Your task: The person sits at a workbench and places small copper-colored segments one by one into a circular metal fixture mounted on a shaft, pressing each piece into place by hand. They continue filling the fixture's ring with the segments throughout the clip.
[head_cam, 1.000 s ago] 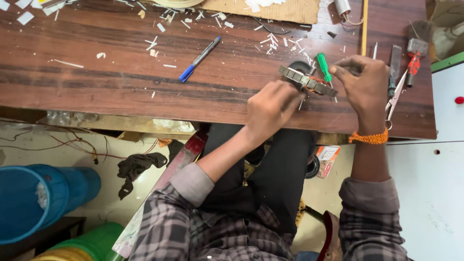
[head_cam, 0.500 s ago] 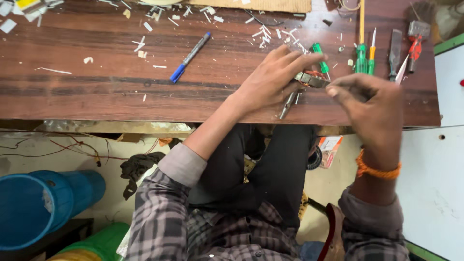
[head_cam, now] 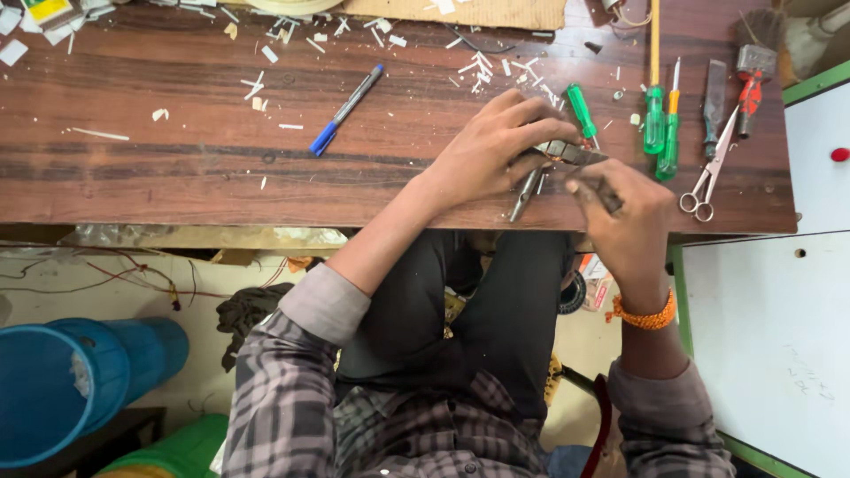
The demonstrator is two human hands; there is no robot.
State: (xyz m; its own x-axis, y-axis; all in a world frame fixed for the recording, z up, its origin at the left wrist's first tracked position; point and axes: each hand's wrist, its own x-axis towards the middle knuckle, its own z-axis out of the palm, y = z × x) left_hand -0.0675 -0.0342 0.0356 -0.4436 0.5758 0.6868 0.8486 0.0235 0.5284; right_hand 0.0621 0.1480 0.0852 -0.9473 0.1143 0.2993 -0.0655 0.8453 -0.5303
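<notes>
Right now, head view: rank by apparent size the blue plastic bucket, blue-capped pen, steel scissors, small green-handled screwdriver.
1. Blue plastic bucket, though it sits on the floor, partly cropped.
2. Blue-capped pen and steel scissors: about alike, unranked.
3. Small green-handled screwdriver, tip partly hidden.

Place: small repair workshop
Bench: scuffed dark wooden worktable (head_cam: 177, 168) littered with white offcuts
Tools: green-handled screwdrivers (head_cam: 655, 119), steel scissors (head_cam: 708, 173), blue pen (head_cam: 345, 109)
</notes>
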